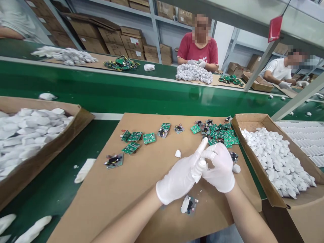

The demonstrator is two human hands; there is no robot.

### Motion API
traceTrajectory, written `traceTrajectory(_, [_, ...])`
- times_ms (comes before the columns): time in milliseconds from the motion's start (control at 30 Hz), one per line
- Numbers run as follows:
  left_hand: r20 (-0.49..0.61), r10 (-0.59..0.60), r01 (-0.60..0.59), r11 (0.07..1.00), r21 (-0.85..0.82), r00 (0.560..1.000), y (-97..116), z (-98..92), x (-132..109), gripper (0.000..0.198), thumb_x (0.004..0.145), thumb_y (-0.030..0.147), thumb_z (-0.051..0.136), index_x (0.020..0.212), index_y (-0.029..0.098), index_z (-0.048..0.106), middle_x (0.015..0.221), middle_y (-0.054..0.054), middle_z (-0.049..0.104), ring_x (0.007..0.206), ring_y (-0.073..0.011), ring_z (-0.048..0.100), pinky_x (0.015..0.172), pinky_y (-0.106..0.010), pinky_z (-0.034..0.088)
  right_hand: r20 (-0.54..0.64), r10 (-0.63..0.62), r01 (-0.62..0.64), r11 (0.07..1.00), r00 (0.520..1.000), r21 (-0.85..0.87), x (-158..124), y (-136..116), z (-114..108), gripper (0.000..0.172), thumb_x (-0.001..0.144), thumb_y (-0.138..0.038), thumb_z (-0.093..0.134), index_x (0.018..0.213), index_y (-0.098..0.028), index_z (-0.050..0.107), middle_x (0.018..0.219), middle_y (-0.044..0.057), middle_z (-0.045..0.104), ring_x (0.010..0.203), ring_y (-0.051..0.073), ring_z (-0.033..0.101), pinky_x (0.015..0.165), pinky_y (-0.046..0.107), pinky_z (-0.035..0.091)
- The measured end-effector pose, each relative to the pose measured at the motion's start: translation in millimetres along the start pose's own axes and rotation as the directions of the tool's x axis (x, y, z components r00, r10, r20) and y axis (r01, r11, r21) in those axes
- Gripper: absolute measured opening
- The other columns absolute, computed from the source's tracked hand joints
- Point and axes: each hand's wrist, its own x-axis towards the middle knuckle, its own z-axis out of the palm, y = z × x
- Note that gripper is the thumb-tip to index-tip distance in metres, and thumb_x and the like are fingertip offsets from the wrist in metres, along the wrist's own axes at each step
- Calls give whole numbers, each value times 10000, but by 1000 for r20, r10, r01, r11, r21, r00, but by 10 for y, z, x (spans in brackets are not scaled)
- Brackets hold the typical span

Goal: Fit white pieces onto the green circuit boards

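Observation:
My left hand (177, 180), in a white glove, has its fingers curled in, with one digit pointing up. My right hand (219, 168), gloved too, is closed in a pinch against the left fingers. Anything between them cannot be told from the white gloves. Below the hands lies a circuit board (191, 206) with a white piece on its left side. A small white piece (178, 154) rests left of the hands; a rounded white piece (236, 168) sits just right of them. Behind them is a pile of green circuit boards (220, 132).
More boards (131, 147) lie scattered on the brown cardboard sheet (131, 199). Cardboard boxes of white pieces flank it, one left (48, 148) and one right (267, 126). White trays (301, 136) are far right. Across the green conveyor (106, 91) people sit working.

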Motion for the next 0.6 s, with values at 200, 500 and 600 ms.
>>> traceTrajectory(200, [-139,-33,-10,955,-297,990,120,-123,15,831,905,735,118,948,136,693,613,-34,593,471,-129,419,504,-272,357,14,324,-310,891,946,331,43,53,-234,122,934,-215,571,888,-240,682,800,21,624,701,156,599,575,294,472])
traceTrajectory(500, [228,-21,100,935,-341,973,130,-162,13,1042,774,863,9,643,93,700,420,-63,529,359,-112,393,409,-266,275,366,55,-252,817,929,519,52,181,-205,177,922,-254,642,1060,-294,746,813,14,693,719,135,616,638,277,496])
traceTrajectory(600, [245,-37,115,943,-313,969,123,-173,21,1059,769,857,-27,604,95,690,388,-62,502,328,-108,356,373,-269,237,293,-32,-101,899,956,426,57,162,-190,166,937,-241,608,994,-305,750,698,-3,659,635,131,573,609,281,459])
